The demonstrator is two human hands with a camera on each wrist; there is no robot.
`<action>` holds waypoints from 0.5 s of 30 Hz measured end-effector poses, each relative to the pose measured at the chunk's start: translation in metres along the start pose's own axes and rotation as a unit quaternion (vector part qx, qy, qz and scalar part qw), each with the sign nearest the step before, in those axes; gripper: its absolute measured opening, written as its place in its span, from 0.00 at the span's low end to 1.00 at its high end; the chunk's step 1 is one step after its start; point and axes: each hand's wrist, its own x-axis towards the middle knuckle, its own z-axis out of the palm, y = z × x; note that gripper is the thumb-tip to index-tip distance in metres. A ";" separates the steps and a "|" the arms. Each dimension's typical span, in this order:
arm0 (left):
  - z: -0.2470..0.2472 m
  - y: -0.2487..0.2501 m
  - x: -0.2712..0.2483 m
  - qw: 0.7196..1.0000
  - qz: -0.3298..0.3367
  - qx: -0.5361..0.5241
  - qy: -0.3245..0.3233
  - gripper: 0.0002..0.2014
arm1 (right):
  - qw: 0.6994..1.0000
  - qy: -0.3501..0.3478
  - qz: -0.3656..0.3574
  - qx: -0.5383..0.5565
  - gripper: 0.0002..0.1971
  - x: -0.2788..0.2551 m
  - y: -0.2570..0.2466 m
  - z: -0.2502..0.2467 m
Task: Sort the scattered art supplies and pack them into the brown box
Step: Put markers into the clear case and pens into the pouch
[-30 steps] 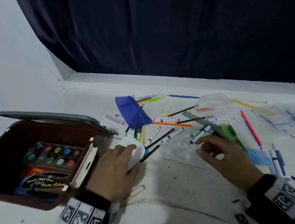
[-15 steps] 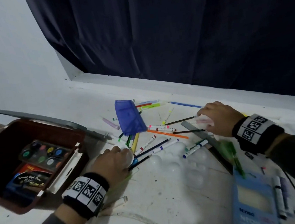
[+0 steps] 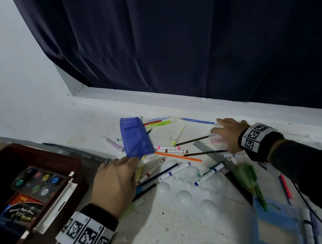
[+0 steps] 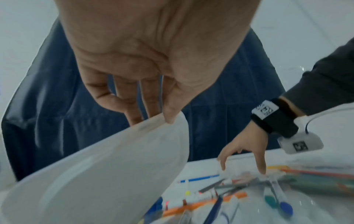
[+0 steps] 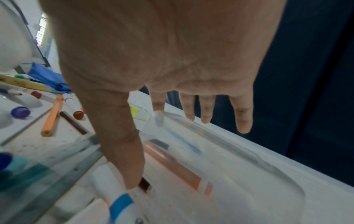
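Note:
The brown box (image 3: pixel 42 157) stands open at the left with a watercolour set (image 3: pixel 37 183) inside. My left hand (image 3: pixel 121 168) is beside it, just below a blue mesh pouch (image 3: pixel 135 138). In the left wrist view the left hand (image 4: pixel 162 119) pinches the edge of a curved white plastic piece (image 4: pixel 107 174) between thumb and fingers. My right hand (image 3: pixel 221 138) reaches to the far side with straight, spread fingers. It touches a clear plastic case (image 5: pixel 239 159) with the thumb (image 5: pixel 132 174) down by a marker. Several markers and pencils (image 3: pixel 175 171) lie scattered between the hands.
A grey ruler (image 3: pixel 213 154) lies slanted under the right wrist. A clear bubble palette (image 3: pixel 184 195) sits in the middle. A green item (image 3: pixel 246 174) and a blue packet (image 3: pixel 276 226) lie at the lower right. A dark curtain hangs behind the raised ledge (image 3: pixel 174 105).
My right hand has gone from the middle of the pile to the clear case at the far side. My left hand has shifted a little toward the blue pouch.

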 end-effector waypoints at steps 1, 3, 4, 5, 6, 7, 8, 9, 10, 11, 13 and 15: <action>-0.006 0.004 0.000 1.000 0.009 -0.021 0.017 0.10 | 1.000 -0.002 0.001 0.008 0.42 0.001 0.001 0.000; -0.018 0.012 -0.002 0.996 0.044 -0.072 0.039 0.08 | 0.999 0.016 -0.006 0.038 0.37 0.003 0.004 -0.001; -0.023 0.016 -0.003 0.992 0.060 -0.102 0.044 0.07 | 0.998 0.030 -0.011 0.056 0.34 0.002 0.005 -0.003; -0.026 0.019 -0.004 0.987 0.073 -0.134 0.049 0.07 | 0.997 0.041 -0.014 0.071 0.32 0.000 0.006 -0.004; -0.028 0.021 -0.004 0.981 0.080 -0.169 0.054 0.06 | 0.995 0.049 -0.017 0.083 0.31 -0.002 0.008 -0.005; -0.028 0.023 -0.005 0.973 0.076 -0.208 0.057 0.07 | 0.994 0.055 -0.017 0.089 0.32 -0.004 0.008 -0.005; -0.029 0.024 -0.005 0.965 0.063 -0.246 0.056 0.07 | 0.994 0.065 -0.018 0.089 0.33 -0.006 0.009 -0.005; -0.029 0.025 -0.004 0.957 0.049 -0.280 0.053 0.08 | 0.993 0.080 -0.018 0.085 0.35 -0.008 0.010 -0.003; -0.028 0.027 -0.004 0.949 0.041 -0.310 0.050 0.09 | 0.991 0.103 -0.022 0.078 0.35 -0.012 0.011 -0.002; -0.028 0.028 -0.005 0.940 0.038 -0.335 0.050 0.08 | 0.989 0.131 -0.026 0.069 0.34 -0.017 0.012 -0.002; -0.029 0.034 -0.005 0.928 0.043 -0.366 0.056 0.06 | 0.980 0.183 -0.031 0.066 0.31 -0.032 0.010 -0.006; -0.029 0.039 -0.007 0.921 0.051 -0.381 0.061 0.04 | 0.971 0.219 -0.030 0.086 0.32 -0.054 0.006 -0.014</action>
